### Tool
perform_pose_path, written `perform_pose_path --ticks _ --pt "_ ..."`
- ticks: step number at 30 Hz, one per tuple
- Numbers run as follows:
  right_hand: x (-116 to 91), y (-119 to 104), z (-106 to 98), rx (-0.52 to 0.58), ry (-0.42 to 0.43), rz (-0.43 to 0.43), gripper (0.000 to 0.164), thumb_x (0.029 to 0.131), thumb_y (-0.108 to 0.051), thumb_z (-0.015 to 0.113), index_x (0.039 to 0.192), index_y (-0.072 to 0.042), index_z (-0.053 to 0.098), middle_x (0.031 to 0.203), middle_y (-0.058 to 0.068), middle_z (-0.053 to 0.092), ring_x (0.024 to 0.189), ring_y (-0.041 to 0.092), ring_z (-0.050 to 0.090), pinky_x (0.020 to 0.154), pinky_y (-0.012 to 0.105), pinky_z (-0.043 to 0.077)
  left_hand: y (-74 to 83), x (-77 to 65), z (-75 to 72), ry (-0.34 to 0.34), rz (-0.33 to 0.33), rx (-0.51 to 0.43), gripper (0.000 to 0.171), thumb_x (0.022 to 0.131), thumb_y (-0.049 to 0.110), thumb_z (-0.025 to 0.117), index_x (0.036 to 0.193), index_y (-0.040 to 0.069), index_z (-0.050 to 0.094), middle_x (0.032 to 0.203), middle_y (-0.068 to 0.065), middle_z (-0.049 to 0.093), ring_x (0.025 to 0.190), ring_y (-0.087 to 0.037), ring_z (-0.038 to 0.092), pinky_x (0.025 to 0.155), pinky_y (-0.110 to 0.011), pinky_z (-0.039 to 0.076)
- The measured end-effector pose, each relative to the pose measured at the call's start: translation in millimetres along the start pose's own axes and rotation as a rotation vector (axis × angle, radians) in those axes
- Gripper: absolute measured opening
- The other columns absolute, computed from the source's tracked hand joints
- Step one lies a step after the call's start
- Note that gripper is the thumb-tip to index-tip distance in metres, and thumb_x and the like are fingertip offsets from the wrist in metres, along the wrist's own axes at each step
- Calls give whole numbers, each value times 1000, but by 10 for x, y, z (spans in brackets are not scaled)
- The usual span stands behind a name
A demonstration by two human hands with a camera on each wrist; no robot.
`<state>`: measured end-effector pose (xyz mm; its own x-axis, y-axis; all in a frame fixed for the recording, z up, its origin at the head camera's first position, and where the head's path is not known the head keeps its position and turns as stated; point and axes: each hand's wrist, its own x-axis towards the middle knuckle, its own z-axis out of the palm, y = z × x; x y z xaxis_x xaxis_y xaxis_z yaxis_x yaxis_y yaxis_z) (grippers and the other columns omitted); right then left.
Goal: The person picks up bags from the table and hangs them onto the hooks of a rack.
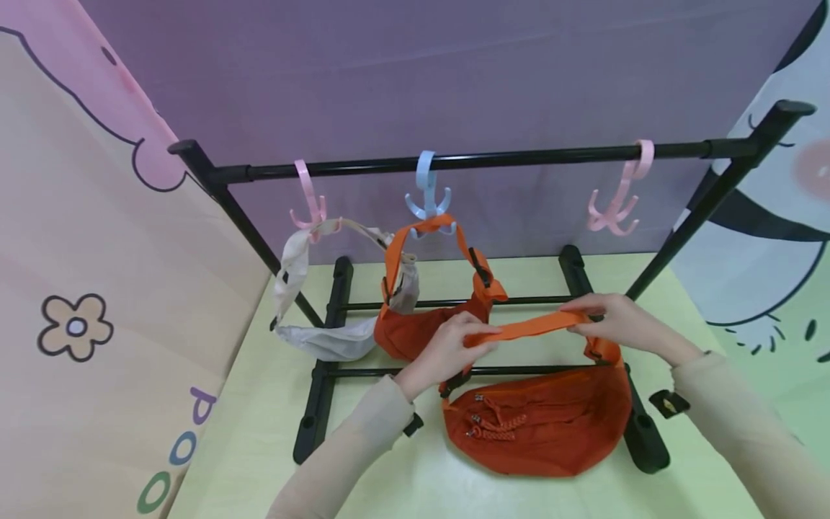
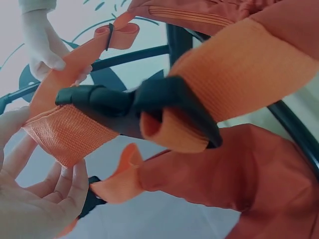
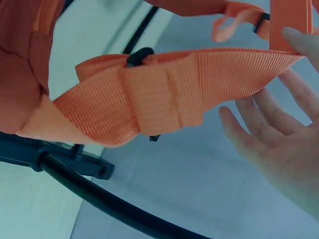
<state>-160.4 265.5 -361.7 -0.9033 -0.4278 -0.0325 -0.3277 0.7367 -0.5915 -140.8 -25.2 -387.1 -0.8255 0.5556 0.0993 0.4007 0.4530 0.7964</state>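
An orange-red waist bag (image 1: 551,425) with zip pulls on its front hangs low near the front of the rack. Between my hands its orange strap (image 1: 532,328) is stretched out flat. My left hand (image 1: 447,353) pinches the strap's left part, close to a black buckle (image 2: 164,109) in the left wrist view. At the other end my right hand (image 1: 612,324) holds the strap between thumb and fingers. In the right wrist view, a black slider (image 3: 142,57) sits on the webbing between that hand and the bag.
A black rack (image 1: 519,156) spans the table (image 1: 415,476). From its top bar hang a pink hook (image 1: 310,194) with a white waist bag (image 1: 337,340), a blue hook (image 1: 426,187) with another orange waist bag (image 1: 415,331), and a second pink hook (image 1: 616,194) at the right.
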Motion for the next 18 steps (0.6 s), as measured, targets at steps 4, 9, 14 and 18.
perform_pose_path --ticks 4,9,14,18 --pt "-69 -31 -91 38 7 15 35 80 -26 66 110 -10 62 89 1 63 66 12 54 57 25 43 78 -17 -28 -10 21 11 34 87 31 55 118 21 58 101 2 50 88 -10 46 68 -22 38" --pt "-133 -80 -170 21 31 28 34 79 -27 67 108 -10 63 89 2 63 66 10 55 60 27 44 152 -31 -48 -1 61 21 33 87 32 55 118 21 58 102 2 51 87 -9 46 66 -21 38" --pt "-200 -159 -264 40 33 71 37 80 -24 66 110 -5 60 92 8 62 65 12 57 61 29 44 200 -33 -52 23 119 29 33 87 30 54 118 19 59 103 2 51 89 -8 47 66 -19 39" --pt "-246 -209 -332 68 37 85 37 82 -24 64 112 -4 59 92 9 61 65 12 58 62 31 44 246 -33 -51 49 156 26 32 87 28 55 116 17 60 103 1 53 93 -9 48 68 -18 41"
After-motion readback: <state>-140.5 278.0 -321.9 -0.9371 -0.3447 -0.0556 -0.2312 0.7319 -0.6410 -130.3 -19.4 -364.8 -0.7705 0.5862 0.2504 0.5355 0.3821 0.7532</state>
